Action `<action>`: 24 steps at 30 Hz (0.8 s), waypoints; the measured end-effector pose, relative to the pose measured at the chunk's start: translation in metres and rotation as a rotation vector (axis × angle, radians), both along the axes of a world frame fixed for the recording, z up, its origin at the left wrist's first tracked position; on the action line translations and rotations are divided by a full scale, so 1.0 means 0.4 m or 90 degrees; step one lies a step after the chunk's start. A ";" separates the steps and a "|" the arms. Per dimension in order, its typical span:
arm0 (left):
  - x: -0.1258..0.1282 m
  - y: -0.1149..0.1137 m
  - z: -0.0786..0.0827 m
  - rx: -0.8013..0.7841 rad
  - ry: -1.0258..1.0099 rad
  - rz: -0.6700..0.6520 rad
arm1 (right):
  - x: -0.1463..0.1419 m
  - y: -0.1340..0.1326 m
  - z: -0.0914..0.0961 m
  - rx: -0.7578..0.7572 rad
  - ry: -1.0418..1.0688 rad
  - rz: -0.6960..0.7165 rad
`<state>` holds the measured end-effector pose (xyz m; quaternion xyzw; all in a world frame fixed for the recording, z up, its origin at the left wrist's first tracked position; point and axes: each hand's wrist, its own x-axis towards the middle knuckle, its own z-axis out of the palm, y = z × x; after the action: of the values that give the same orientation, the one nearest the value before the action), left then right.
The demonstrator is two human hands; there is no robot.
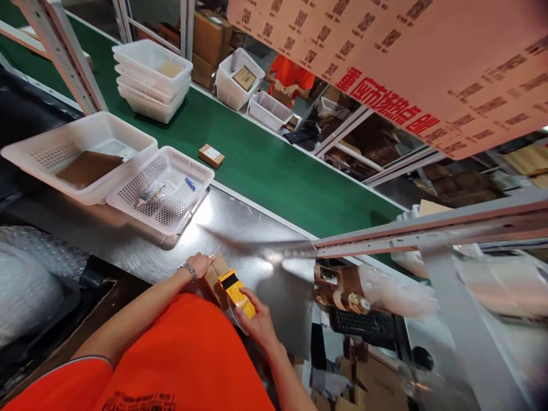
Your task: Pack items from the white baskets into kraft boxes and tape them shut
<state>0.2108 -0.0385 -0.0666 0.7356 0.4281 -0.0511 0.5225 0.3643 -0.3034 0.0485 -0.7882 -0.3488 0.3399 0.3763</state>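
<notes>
In the head view, my right hand (259,322) is wrapped round a yellow tape dispenser (240,297) with a black band near its front end. A clear curved edge, perhaps the tape roll, shows beneath it. The dispenser lies against a small brown cardboard box (220,264), close to my body over the metal table (282,297). My left hand (199,266), with a metal-band watch (189,272) at the wrist, grips the box at its far left edge. Its fingertips are close together there. The dispenser and my right hand partly hide the box.
A white basket (192,211) with small bagged items sits beyond my left hand, beside a larger basket (94,194) holding flat cardboard. A small box (211,155) lies on the green conveyor (274,188). A keyboard (363,325) is right; a person (291,77) works across the conveyor.
</notes>
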 end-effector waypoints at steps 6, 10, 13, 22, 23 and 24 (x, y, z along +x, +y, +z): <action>-0.002 0.007 0.000 0.047 0.084 -0.056 | 0.059 -0.230 0.051 -0.145 0.005 0.030; 0.006 0.002 0.004 0.067 0.106 -0.086 | 0.073 -0.228 0.007 -0.248 -0.047 0.057; 0.004 -0.002 0.012 0.086 0.132 -0.109 | 0.060 -0.100 -0.053 -0.302 -0.076 0.096; -0.031 -0.040 0.029 0.152 0.157 -0.104 | 0.174 -0.007 -0.058 -0.450 -0.299 -0.001; -0.031 -0.045 0.029 0.152 0.156 -0.100 | 0.188 -0.007 -0.065 -0.447 -0.325 -0.024; -0.030 -0.050 0.031 0.149 0.155 -0.098 | 0.196 -0.002 -0.078 -0.423 -0.347 -0.054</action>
<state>0.1987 -0.0585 -0.0542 0.8104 0.4337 -0.1292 0.3721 0.4429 -0.3044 0.0174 -0.9411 -0.2745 0.1972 0.0095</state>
